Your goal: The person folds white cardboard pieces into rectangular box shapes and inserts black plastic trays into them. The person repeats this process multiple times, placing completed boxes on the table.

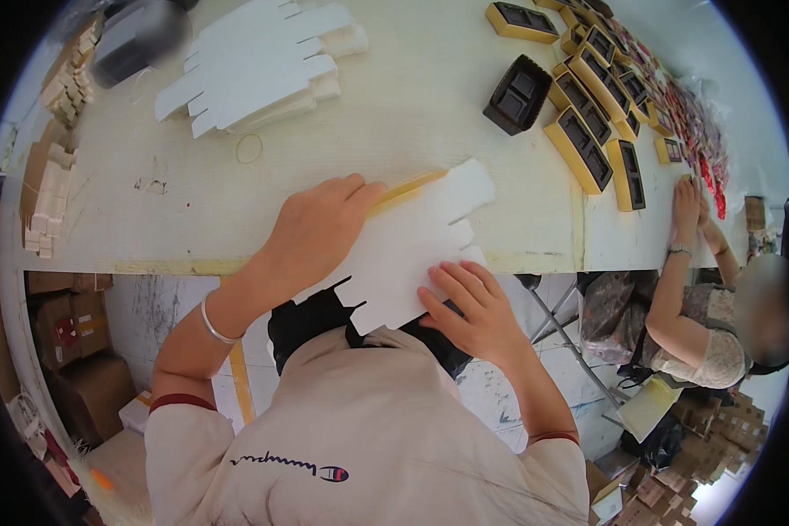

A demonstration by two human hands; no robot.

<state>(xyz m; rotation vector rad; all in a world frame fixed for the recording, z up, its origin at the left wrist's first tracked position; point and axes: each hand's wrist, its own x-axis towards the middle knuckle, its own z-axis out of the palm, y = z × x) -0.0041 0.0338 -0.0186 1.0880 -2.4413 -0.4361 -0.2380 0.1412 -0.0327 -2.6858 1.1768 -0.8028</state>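
Observation:
A flat white die-cut carton blank lies slantwise in front of me, its lower end past the table's near edge. Along its upper left side a narrow gold strip stands up, seemingly a folded side. My left hand has its fingers closed on this gold edge, the fingertips partly hidden. On the blank's lower right part rests my right hand, with fingers stretched and apart on the white face.
A stack of white carton blanks lies far left, with a rubber band below it. Gold boxes with dark inserts and a dark plastic tray sit far right. At the right, a co-worker's hands are beside red packets.

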